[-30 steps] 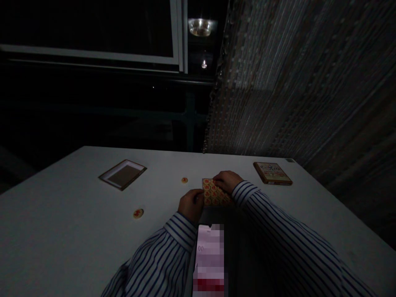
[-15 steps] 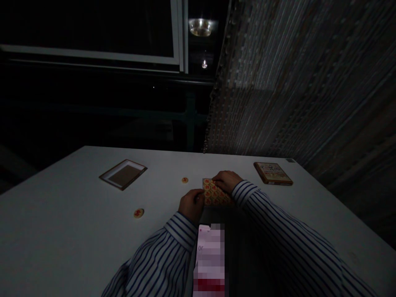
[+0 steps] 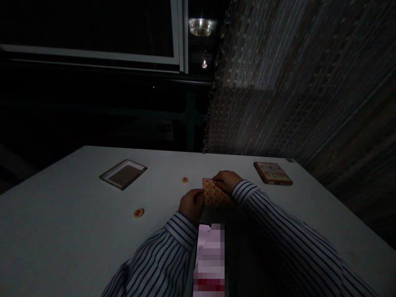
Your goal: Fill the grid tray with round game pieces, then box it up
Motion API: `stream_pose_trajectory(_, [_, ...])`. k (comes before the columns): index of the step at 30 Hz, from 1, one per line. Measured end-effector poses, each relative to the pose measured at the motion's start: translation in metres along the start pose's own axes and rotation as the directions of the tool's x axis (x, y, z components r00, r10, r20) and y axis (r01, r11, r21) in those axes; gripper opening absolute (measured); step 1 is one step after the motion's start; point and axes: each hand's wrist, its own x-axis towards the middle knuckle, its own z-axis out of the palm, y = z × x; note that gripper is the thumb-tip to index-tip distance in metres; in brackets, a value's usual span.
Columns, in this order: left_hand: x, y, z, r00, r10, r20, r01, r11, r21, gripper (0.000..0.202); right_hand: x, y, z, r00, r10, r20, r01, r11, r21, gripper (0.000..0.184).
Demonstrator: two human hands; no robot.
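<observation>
- Landmark: block of round pieces (image 3: 213,193), pale discs with red marks packed in a rectangle, lying flat on the white worktop (image 3: 62,231). All places below are taken from this block.
- Left hand (image 3: 192,204): at the block's near-left edge and touching it, knuckles up. Grip: fingers curled in together. Too dim to tell whether they clamp any piece.
- Right hand (image 3: 227,181): over the block's far-right corner, fingers bent down onto the top pieces. Grip: cannot tell whether it pinches or only rests.
- Both forearms in striped sleeves (image 3: 173,243) run back from the block toward the camera.
- Loose piece (image 3: 185,180): just left of the block's far corner, apart from it, flat on the worktop.
- Second loose piece (image 3: 138,213): well to the left of the block, nearer the camera.
- Shallow tray (image 3: 123,174): far left of the block, brown inside with a pale rim.
- Flat brown box (image 3: 272,173): right of the block, beyond the right hand, printed face up.
- Blurred pink card (image 3: 210,260): directly on the near side of the block, between the sleeves.
- Woven curtain (image 3: 293,82): hangs behind and to the right of the block.
</observation>
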Motion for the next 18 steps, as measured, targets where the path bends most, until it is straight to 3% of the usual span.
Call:
stream_pose_trajectory(12, [-0.001,0.004,-0.005,0.996,-0.021,-0.081,0.019,0.999,-0.025,0.02,-0.011,-0.004,-0.019,0.978,0.066,-0.198,-0.039,0.99,0.136,0.031])
stream_pose_trajectory(18, [0.002,-0.007,-0.013,0.994,-0.001,-0.111,0.0,1.0,-0.007,0.022,-0.014,-0.011,-0.024,0.974,0.077,-0.211,-0.04,0.984,0.175,0.032])
